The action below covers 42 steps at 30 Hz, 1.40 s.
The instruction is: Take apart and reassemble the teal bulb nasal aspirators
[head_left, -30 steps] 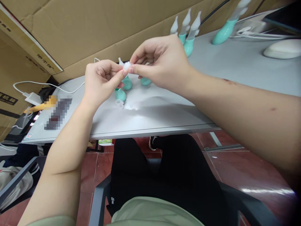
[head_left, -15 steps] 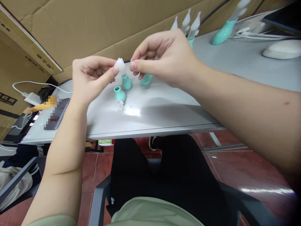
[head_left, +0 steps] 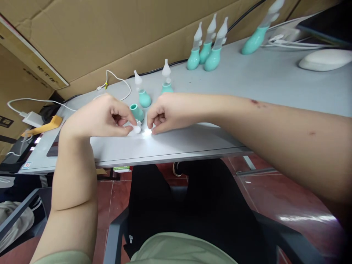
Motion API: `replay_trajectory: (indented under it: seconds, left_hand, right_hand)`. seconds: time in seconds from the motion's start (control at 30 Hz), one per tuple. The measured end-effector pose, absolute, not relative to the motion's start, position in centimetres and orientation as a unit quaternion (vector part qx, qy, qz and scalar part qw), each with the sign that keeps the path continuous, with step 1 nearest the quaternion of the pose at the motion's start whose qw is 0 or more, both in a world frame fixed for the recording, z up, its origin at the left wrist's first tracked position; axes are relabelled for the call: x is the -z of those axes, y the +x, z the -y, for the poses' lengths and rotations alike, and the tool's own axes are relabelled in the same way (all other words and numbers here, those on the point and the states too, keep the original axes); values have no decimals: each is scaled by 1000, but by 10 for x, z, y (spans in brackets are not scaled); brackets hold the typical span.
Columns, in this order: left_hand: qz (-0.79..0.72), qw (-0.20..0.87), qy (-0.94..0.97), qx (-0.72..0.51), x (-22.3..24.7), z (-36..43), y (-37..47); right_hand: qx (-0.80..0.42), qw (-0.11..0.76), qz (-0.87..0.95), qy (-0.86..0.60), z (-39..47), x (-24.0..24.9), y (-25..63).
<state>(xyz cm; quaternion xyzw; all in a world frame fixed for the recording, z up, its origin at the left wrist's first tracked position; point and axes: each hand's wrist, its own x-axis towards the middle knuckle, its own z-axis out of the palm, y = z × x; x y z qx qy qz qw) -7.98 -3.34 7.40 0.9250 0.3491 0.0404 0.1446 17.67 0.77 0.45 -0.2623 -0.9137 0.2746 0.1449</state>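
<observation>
The head view showed the left hand (head_left: pixel 96 116) with thumb and forefinger closed in a pinch on a small white piece (head_left: pixel 136 129), low over the bench (head_left: pixel 189 145). A translucent fitting (head_left: pixel 139 123) sat just beside it, in front of an upright, open-mouthed teal bulb (head_left: pixel 139 114). The right hand (head_left: pixel 165 115) had its fingertips drawn narrow, close to the bench top; glare hid whether they held anything.

A light pinch at the rim would likely have suited the soft-looking white piece, since squeezing might have bent it out of round. Small parts seemed best met with the fingertips nearly flat to the surface, the right side coming in slowly because the bright reflection masked outlines.

The front edge lay near both hands, so a push toward the body could have sent a part off it. Behind the right wrist stood one capped bulb (head_left: pixel 166 88), partly hidden, and another (head_left: pixel 144 99) stood beyond the open one; a low backward sweep risked tipping either. The bench right of centre, before the rear trio of bulbs, offered more room.
</observation>
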Motion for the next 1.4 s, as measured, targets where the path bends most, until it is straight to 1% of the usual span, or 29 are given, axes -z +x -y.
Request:
replay_trajectory:
  seconds: [0.1, 0.2, 0.4, 0.6, 0.7, 0.8, 0.9, 1.03, 1.13, 1.2, 1.23, 1.3, 1.4]
  left_hand:
    - [-352, 139, 926, -12, -70, 32, -77]
    - [-344, 144, 928, -19, -63, 31, -76]
    - [-333, 132, 933, -30, -55, 28, -74]
    - [-346, 126, 929, -35, -62, 30, -76]
    - [-304, 109, 941, -101, -64, 33, -73]
    - [-262, 63, 936, -226, -59, 35, -67]
    - [-286, -13, 893, -348, -48, 32, -63]
    - [-346, -83, 832, -425, -35, 7, -70]
    - [-303, -103, 802, -504, -37, -17, -76]
    - [-281, -92, 805, -514, -47, -27, -76]
    - [-286, -77, 821, -488, -54, -30, -76]
    - [-266, -115, 822, -490, -66, -36, -74]
    - [-303, -134, 854, -401, -77, -48, -70]
  right_hand:
    - [-267, 116, 920, -264, -5, -5, 173]
    - [-258, 88, 924, -269, -1, -7, 170]
    - [-250, 65, 928, -269, 4, -14, 169]
    - [-254, 92, 926, -263, -4, -7, 171]
    - [-268, 106, 918, -273, -6, -6, 175]
    - [-289, 151, 912, -248, -7, -8, 180]
    - [-296, 235, 900, -217, -8, -12, 186]
    - [-296, 341, 861, -235, -8, -18, 189]
    - [-301, 400, 831, -243, -6, -20, 190]
    - [-289, 431, 821, -237, -5, -21, 191]
    - [-279, 447, 818, -233, -5, -21, 191]
    - [-258, 471, 811, -232, -6, -21, 192]
    - [-238, 499, 802, -226, -11, -22, 195]
